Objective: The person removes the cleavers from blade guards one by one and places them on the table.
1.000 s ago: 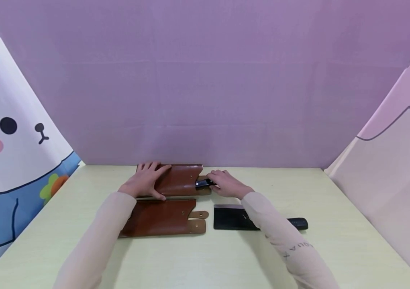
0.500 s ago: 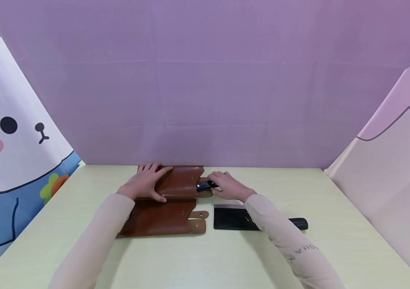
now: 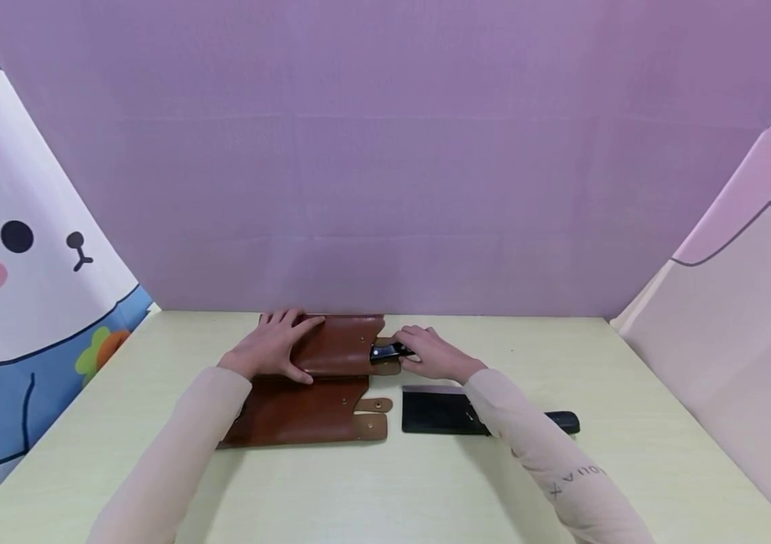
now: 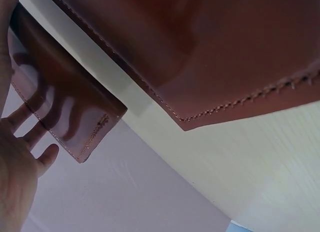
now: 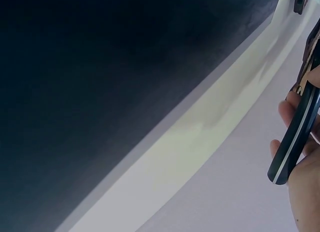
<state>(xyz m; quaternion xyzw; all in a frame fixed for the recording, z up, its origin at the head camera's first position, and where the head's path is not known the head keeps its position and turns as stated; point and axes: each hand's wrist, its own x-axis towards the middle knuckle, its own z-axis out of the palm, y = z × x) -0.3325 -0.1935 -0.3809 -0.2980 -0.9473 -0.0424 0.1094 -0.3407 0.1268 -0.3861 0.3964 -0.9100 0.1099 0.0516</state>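
My left hand [image 3: 272,344] lies with spread fingers across the farther brown leather knife sheath [image 3: 337,346], its thumb at the near edge. My right hand [image 3: 436,353] grips the black riveted handle [image 5: 295,137] of a knife [image 3: 388,352]. Its blade is hidden inside that sheath, and the handle sticks out of the right-hand opening. A second brown sheath [image 3: 303,414] lies just nearer, two snap straps pointing right. Below my right forearm rests a black-bladed cleaver [image 3: 436,412] with a pale edge; my sleeve covers its middle, and its black handle shows at the right.
Everything lies on a pale wooden table [image 3: 331,491]. A purple cloth wall [image 3: 385,189] rises along the back edge. Cartoon-printed cloth [image 3: 38,317] hangs on the left, and another pale printed cloth [image 3: 752,325] on the right.
The farther sheath and the knife have shifted slightly nearer, up to the second sheath. My right hand has moved a little right and nearer, and more of the knife handle shows.
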